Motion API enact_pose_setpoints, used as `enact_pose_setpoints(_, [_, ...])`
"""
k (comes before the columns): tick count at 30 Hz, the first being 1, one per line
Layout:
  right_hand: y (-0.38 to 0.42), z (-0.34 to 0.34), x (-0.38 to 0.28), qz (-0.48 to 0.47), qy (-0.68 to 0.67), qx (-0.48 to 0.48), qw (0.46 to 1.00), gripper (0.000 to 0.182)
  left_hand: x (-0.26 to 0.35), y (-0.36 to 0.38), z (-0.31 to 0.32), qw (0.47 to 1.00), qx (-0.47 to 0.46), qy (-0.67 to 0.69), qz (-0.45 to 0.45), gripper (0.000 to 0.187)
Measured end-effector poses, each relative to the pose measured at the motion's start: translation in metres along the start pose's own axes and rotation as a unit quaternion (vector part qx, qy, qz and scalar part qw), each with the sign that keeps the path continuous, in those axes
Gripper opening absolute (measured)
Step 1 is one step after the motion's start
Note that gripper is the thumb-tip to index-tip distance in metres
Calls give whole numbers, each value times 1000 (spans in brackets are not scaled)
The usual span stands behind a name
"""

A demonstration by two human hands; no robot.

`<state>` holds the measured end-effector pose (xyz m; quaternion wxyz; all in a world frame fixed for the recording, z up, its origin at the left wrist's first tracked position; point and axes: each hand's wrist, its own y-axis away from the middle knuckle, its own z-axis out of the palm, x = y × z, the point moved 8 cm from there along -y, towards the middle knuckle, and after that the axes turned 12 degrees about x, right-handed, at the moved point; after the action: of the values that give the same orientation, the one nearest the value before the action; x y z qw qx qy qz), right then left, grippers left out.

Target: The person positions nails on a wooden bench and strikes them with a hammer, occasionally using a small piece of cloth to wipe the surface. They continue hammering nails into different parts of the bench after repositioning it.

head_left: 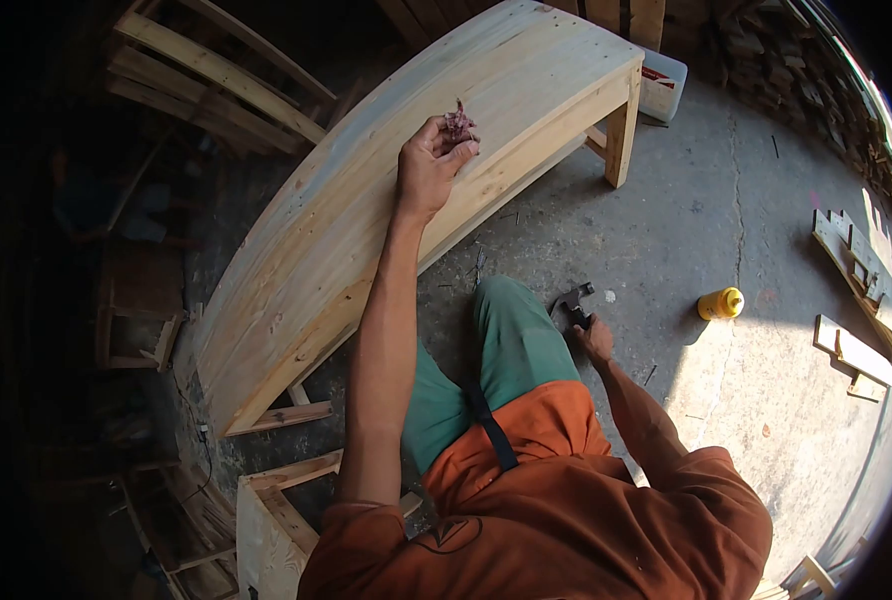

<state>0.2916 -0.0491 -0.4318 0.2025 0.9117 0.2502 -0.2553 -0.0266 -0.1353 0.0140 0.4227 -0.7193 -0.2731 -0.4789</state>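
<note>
My left hand (pixel 428 172) is raised over a long pale wooden bench (pixel 366 190), fingers closed on a small crumpled reddish-brown wad (pixel 459 124). Whether the wad is cloth or something else I cannot make out. Low beside my right knee, my right hand (pixel 595 342) grips the handle of a claw hammer (pixel 573 303), whose dark head points away from me. The bench top is made of planks running lengthwise, and one of its legs (pixel 622 140) stands on the concrete floor at the far right end.
A yellow bottle (pixel 720 304) stands on the floor to the right. Beyond the bench's far end is a white bucket (pixel 662 86). Wooden pieces (pixel 854 350) lie far right, near stacked wood (pixel 816 90). A wooden frame (pixel 266 520) sits close on my left.
</note>
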Motion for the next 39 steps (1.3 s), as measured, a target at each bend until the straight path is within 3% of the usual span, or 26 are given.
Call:
enact_pose_setpoints(8, [-2, 3, 0, -17, 12, 17, 1000, 46, 7, 2, -2, 999, 34, -11, 24, 32])
enact_pose_setpoints(17, [-3, 4, 3, -11, -5, 14, 1000, 50, 8, 2, 1, 999, 12, -17, 38, 31])
enact_pose_setpoints(31, [-5, -1, 3, 31, -16, -8, 999, 51, 0, -22, 32, 999, -17, 32, -31, 30])
enact_pose_setpoints(37, [4, -8, -4, 27, -31, -2, 999, 49, 3, -21, 18, 993, 36, 100, -56, 37])
enact_pose_setpoints(39, [15, -51, -43, -58, 36, 169, 983, 49, 6, -21, 19, 992, 34, 112, -54, 37])
